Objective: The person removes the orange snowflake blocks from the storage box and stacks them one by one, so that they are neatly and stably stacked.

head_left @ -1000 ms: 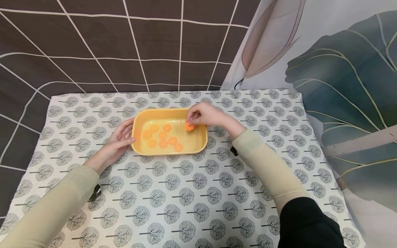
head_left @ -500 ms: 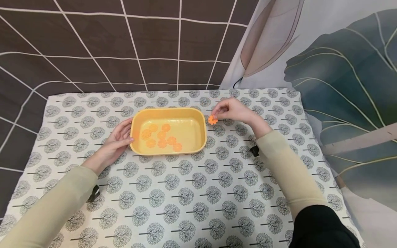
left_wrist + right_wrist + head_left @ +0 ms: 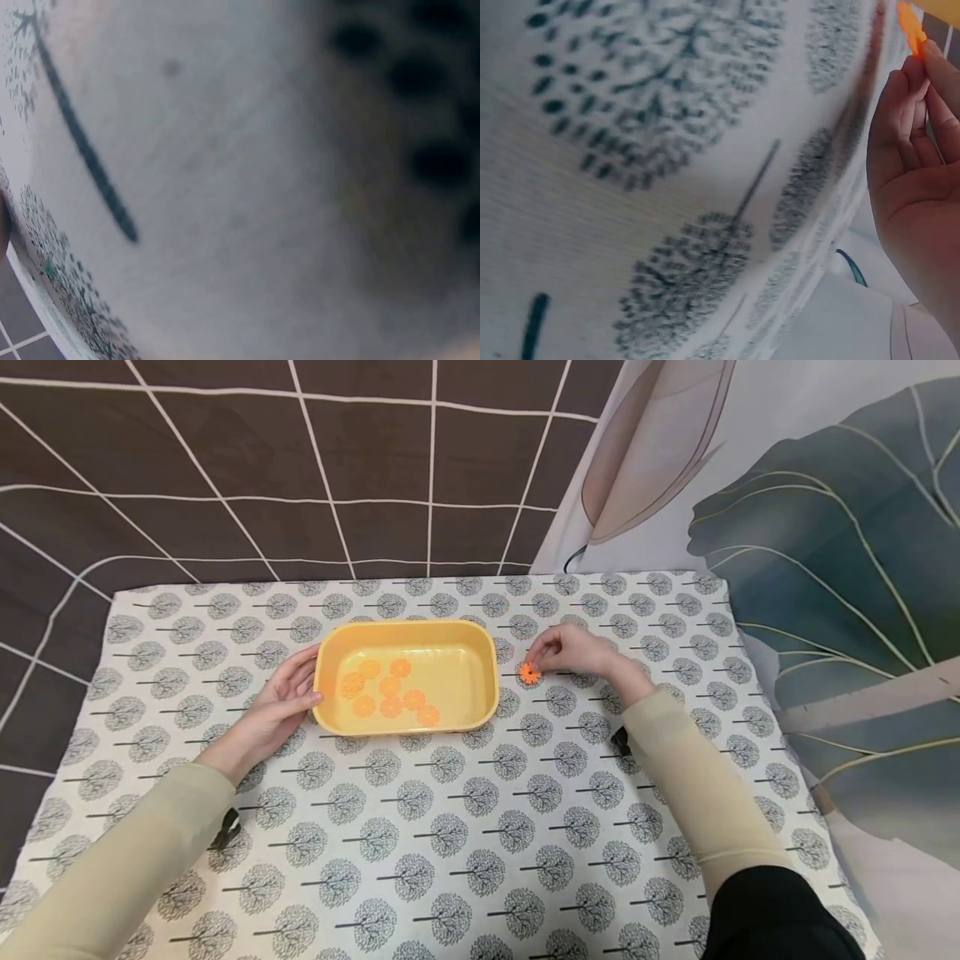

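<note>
A yellow rectangular basin (image 3: 461, 714) sits on the patterned cloth. Several orange flower-shaped pieces (image 3: 391, 686) lie on its floor, mostly toward the left; whether liquid covers them I cannot tell. At the basin's left end, my left hand (image 3: 281, 702) holds the wall, thumb over the rim and fingers along the outside. Right of the basin, my right hand (image 3: 573, 652) pinches one orange flower-shaped piece (image 3: 529, 672) between thumb and fingertips, low over the cloth. In the right wrist view that piece (image 3: 910, 28) appears edge-on at the fingertips. The left wrist view shows mostly blurred cloth.
A white cloth (image 3: 420, 902) printed with grey trees covers the table. Behind it hangs a dark brown curtain (image 3: 375, 452) with white grid lines. A leaf-printed curtain (image 3: 832, 568) borders the right side.
My right hand has lifted the orange flower-shaped piece out over the basin's right rim, then lowered it toward the cloth. My left hand stays on the basin.
</note>
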Demonstrator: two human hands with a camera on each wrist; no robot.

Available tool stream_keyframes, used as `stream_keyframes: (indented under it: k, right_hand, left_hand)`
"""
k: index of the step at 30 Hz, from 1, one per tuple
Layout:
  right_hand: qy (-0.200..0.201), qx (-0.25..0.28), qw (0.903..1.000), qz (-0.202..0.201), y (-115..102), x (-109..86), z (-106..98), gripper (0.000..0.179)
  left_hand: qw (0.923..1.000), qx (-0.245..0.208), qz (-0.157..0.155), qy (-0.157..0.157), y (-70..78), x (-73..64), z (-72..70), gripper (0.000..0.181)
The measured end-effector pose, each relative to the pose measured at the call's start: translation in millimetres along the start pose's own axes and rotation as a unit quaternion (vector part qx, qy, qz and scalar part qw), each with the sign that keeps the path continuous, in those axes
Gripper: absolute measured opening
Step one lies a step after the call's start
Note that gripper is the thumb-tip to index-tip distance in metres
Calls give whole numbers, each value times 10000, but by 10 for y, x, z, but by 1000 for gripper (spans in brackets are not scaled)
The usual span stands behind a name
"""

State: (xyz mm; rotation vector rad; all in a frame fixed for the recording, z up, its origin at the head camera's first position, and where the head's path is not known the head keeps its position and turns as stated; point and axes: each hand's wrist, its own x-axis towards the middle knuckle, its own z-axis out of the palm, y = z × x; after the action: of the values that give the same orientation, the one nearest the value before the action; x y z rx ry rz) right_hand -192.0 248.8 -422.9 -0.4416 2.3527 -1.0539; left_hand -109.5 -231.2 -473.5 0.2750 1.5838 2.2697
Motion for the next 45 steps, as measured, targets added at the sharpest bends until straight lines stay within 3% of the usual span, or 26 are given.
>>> stream_keyframes:
  k: [5,19,28,33,45]
  right_hand:
    - [69,-279,9996,14,77,16,48,14]
    - [467,-334,9983,130,115,10,146,12]
    - [425,-353,9985,29,106,11,125,13]
    - [441,-354,9984,-9,5,14,101,13]
    - [528,-612,9932,-839,-564,84,61,12]
  left_hand:
    - [10000,-10,0,-7,2,-1,-6,74]
    - [10000,36,-77,10,9,3,-4,76]
    - [9999,52,-139,15,19,0,-4,76]
    - [9999,76,-139,16,17,-3,-10,77]
    - [10000,38,-66,-29,8,-6,-26,76]
